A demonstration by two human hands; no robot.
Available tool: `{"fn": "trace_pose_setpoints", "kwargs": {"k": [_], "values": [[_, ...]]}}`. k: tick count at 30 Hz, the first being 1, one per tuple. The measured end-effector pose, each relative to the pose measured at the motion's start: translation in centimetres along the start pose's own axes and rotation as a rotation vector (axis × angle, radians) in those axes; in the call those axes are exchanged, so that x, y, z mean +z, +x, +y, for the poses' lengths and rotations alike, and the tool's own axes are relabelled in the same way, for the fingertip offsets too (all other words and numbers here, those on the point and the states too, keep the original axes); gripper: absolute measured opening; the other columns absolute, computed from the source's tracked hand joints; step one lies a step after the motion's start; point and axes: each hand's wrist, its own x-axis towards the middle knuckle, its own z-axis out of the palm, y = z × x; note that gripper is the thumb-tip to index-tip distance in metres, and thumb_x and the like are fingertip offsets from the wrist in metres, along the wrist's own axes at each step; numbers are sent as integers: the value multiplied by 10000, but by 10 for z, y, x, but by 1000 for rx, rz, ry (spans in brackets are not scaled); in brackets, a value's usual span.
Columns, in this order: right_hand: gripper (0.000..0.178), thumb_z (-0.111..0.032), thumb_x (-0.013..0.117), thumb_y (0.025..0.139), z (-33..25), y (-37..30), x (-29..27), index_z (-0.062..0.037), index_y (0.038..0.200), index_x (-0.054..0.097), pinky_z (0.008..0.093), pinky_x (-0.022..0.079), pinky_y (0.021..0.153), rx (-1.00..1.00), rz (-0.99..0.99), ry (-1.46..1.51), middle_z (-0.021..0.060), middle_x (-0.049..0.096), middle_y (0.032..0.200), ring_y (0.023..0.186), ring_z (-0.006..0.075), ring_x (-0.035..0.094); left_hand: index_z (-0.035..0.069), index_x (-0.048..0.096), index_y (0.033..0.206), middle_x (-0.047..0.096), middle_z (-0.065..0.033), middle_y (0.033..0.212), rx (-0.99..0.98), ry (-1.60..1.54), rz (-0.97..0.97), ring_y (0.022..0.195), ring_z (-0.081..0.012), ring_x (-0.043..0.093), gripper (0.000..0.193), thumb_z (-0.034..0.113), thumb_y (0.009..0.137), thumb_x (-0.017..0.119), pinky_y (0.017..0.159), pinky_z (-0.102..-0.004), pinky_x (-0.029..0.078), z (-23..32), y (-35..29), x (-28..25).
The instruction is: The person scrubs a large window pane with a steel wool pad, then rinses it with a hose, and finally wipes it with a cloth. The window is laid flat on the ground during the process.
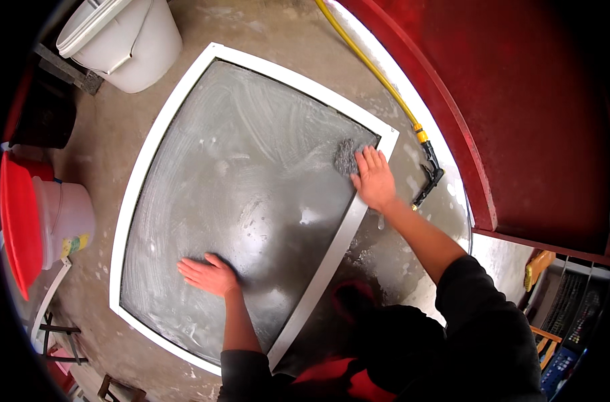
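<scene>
While the white-framed screen panel lies flat on the wet concrete floor, we brace it with our left hand, fingers spread flat on the soapy mesh, seemingly to keep it from sliding. Our right hand presses a grey scouring pad near the far right corner; the pad sits just beyond and under the nearly straight, close-set fingertips.

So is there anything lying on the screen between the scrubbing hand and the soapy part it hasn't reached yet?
Nothing visible does. The right hand presses a grey scrub pad at the far right corner of the framed screen. The left hand rests flat on the near part, well off to the side. The surface between holds only soap streaks.
</scene>
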Motion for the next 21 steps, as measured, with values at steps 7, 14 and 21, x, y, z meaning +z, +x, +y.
{"fn": "trace_pose_setpoints", "kwargs": {"k": [7,14,21], "values": [[589,-293,549,917,27,26,-10,21,1390,392,435,216,1180,-40,-50,124,259,367,1467,1391,370,322,-63,298,1449,267,-258,1530,26,13,3,1434,-381,240,663,395,982,407,1176,-502,166,-2,5,1],[576,-210,571,891,25,45,-7,-1,1394,385,424,229,1182,-63,3,197,214,361,1488,1389,345,334,-61,288,1456,255,-250,1539,4,-6,-33,1440,-370,233,672,404,985,402,1178,-497,162,8,-1,-1],[584,-263,584,891,46,23,-4,13,1375,408,431,238,1175,-85,-25,158,241,360,1479,1390,360,332,-60,289,1455,262,-251,1536,2,29,-27,1434,-382,238,657,390,988,397,1175,-500,170,5,0,-1]]}}
